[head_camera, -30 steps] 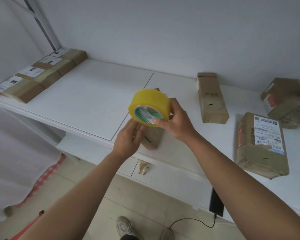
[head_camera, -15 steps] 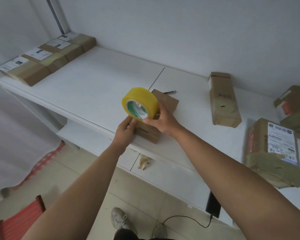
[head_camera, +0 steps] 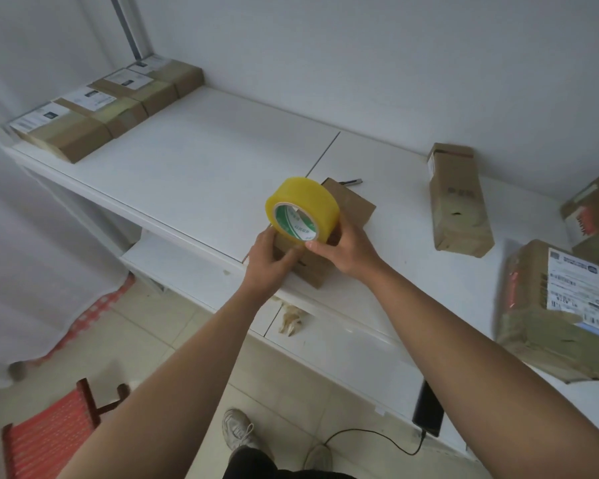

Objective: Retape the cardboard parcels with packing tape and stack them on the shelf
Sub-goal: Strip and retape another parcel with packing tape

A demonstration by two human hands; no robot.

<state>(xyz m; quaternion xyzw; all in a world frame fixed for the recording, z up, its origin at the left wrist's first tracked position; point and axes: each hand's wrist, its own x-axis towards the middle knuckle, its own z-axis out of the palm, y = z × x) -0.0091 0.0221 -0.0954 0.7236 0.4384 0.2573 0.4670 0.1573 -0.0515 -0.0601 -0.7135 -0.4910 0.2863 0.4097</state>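
The right hand (head_camera: 350,247) grasps the yellow tape roll (head_camera: 303,210), thumb on the near rim and fingers wrapped round the far side, holding it tilted just above a small cardboard parcel (head_camera: 329,236). The left hand (head_camera: 270,262) sits under the roll with its fingers curled against the parcel's near end; they seem to pinch at the tape's loose end, though I cannot tell for sure. This parcel lies at the front edge of the white desk (head_camera: 204,167), close to the seam between its two panels, with a dark pen-like thing (head_camera: 351,182) just behind it.

To the left of the parcel the desk runs wide and bare as far as a row of four taped parcels (head_camera: 108,108) along the far left edge by the wall. To the right, well apart, lies a long parcel (head_camera: 459,198), then a larger labelled parcel (head_camera: 554,309) near the front edge, and another parcel (head_camera: 593,216) behind it. A lower shelf (head_camera: 173,261) shows beneath the desk front.
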